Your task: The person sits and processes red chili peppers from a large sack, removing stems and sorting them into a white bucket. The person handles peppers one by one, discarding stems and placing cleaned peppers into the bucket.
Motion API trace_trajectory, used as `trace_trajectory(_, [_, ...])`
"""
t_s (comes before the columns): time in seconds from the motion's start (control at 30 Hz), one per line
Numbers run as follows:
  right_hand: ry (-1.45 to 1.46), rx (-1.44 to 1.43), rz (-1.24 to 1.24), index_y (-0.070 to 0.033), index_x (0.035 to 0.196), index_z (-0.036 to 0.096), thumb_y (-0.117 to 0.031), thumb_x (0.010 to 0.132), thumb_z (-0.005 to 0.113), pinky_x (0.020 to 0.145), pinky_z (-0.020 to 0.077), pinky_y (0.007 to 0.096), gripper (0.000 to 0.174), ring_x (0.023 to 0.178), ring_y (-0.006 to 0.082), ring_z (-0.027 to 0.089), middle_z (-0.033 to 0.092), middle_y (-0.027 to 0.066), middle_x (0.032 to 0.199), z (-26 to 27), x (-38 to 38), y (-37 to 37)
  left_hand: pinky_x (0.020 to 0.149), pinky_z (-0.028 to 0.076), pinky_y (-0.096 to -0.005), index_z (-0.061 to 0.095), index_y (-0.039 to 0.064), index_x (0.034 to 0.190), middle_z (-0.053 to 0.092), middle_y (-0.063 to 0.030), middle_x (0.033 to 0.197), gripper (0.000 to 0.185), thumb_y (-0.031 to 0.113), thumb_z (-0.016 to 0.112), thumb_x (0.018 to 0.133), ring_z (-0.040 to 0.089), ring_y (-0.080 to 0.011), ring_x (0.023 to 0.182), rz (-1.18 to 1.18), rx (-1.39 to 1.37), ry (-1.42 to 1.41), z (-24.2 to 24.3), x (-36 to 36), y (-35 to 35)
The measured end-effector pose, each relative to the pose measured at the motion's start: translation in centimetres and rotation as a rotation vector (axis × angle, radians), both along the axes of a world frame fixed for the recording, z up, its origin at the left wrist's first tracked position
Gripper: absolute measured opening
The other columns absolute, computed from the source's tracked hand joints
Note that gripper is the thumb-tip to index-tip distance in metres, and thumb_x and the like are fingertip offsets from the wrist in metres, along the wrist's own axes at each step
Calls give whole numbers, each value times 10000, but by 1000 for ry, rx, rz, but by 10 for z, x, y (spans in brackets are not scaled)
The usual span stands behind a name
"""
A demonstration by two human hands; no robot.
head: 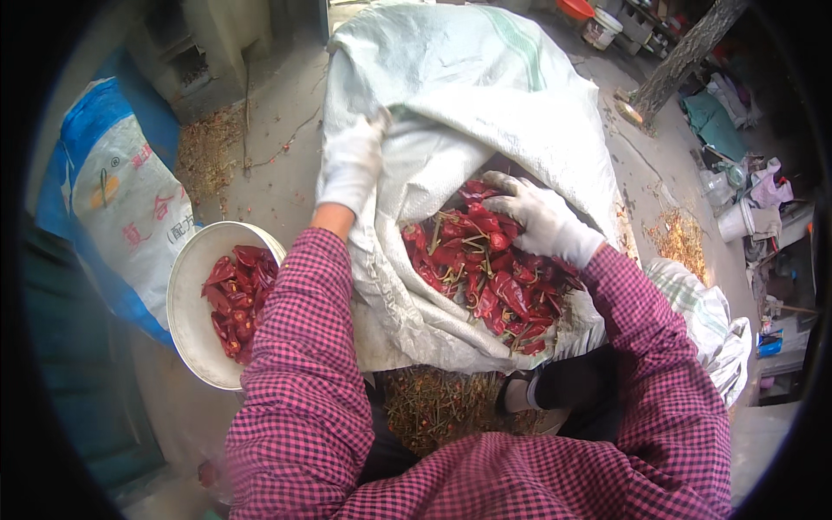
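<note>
A large white woven plastic sack [455, 58] lies before me with its mouth turned towards me. Dried red chili peppers [510, 292] with stems fill the mouth and spill onto its lower edge. My left hand [354, 156], in a white work glove, grips a fold of the sack's upper left side. Over the peppers on the right, my right hand [536, 214] is also gloved; it rests on the pile with fingers apart, their tips partly hidden at the peppers. To my left is a white plastic bucket [188, 305] with red peppers inside, partly covered by my left sleeve.
A blue and white printed sack [123, 208] stands left of the bucket. Stem scraps [442, 403] cover the ground by my feet. Another white woven sack [705, 318] lies at right. Further off are a tree trunk [689, 58], a lidded bucket [601, 29] and household clutter.
</note>
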State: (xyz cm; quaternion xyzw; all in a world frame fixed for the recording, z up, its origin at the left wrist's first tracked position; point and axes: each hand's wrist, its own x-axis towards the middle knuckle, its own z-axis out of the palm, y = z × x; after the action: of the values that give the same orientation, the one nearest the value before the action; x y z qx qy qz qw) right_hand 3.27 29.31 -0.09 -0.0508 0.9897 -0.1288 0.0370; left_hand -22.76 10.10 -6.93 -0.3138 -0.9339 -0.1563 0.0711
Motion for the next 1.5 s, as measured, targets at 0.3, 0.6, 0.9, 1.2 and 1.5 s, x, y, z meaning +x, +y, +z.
trace_trajectory(0.3, [414, -506, -238, 44, 1377, 567, -48, 799, 755, 1134, 461, 421, 615, 1353, 342, 533, 570, 221, 1419, 23, -21, -15, 918, 537, -455, 680, 196, 1279, 711, -178, 1181, 318, 265, 470, 1050, 695, -356, 1057, -97, 85, -84, -42, 4, -3])
trace_trajectory(0.6, [-305, 61, -585, -132, 1400, 589, -475, 811, 709, 1087, 492, 415, 692, 1281, 356, 607, 587, 200, 1435, -74, -160, -6, 1065, 489, -393, 599, 118, 1403, 648, -152, 1343, 568, 346, 721, 898, 618, -316, 1250, -226, 5, -336, -13, 4, 0])
trace_trajectory(0.9, [-31, 38, -449, -31, 1528, 430, -659, 778, 738, 1171, 409, 420, 1026, 1432, 358, 460, 420, 199, 1586, -63, -98, 16, 1079, 492, -372, 636, 33, 1354, 670, -187, 1319, 445, 314, 647, 1010, 655, -279, 1209, -293, 110, -124, 125, 33, -31])
trace_trajectory(1.2, [287, -784, -371, -72, 1256, 704, -175, 1001, 655, 853, 581, 290, 279, 949, 146, 712, 747, 80, 1121, -3, 116, -44, 889, 567, -335, 695, -27, 1219, 763, -152, 1094, 317, -91, 651, 912, 733, -233, 967, -748, 456, 197, 185, 280, -121])
trace_trajectory(1.5, [-633, -694, -746, -49, 1043, 771, -27, 853, 530, 806, 571, 296, 308, 838, 167, 716, 768, 135, 918, -12, 291, -79, 636, 492, -359, 580, -138, 1225, 702, -220, 961, 387, -16, 672, 869, 626, -273, 697, -878, 390, 110, 221, 428, -178])
